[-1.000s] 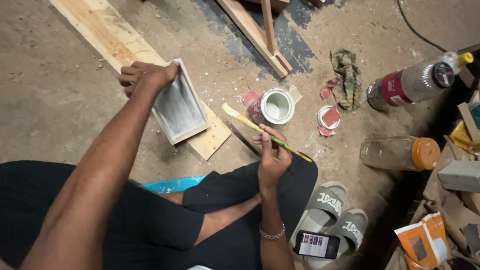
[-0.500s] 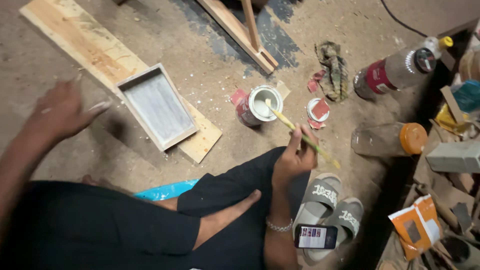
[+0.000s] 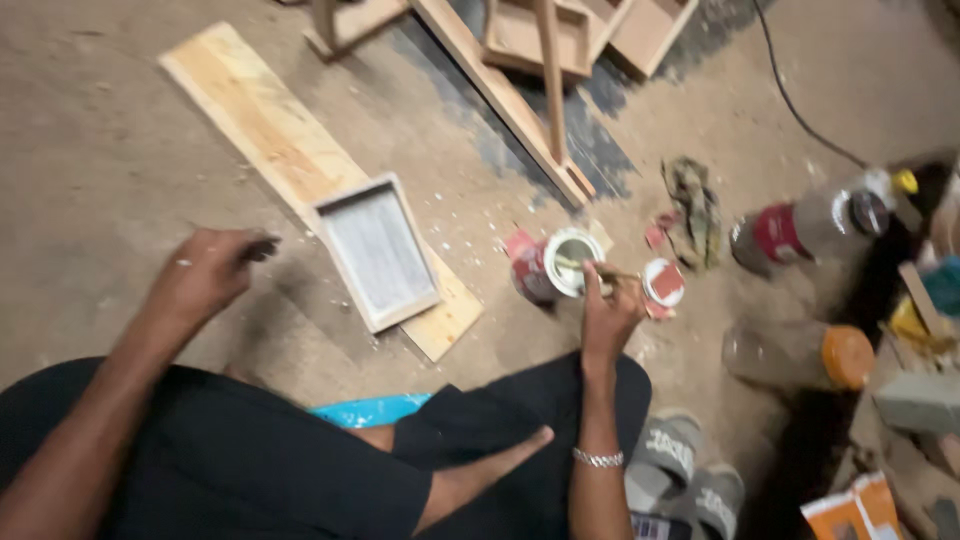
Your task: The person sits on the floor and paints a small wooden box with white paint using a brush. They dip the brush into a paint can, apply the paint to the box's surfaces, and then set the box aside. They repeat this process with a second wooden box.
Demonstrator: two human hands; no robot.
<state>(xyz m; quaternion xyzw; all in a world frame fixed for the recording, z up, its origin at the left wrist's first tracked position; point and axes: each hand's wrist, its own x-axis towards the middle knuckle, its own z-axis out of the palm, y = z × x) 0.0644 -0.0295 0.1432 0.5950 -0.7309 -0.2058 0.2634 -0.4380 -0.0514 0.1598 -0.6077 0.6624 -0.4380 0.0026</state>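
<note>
Dipping into the paint can (image 3: 560, 265), the brush (image 3: 590, 268) tip is hidden.

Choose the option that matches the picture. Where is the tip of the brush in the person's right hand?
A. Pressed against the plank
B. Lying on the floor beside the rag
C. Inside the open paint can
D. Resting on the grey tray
C: the right hand holds the brush with its tip reaching into the mouth of the open paint can, away from the grey tray.
</note>
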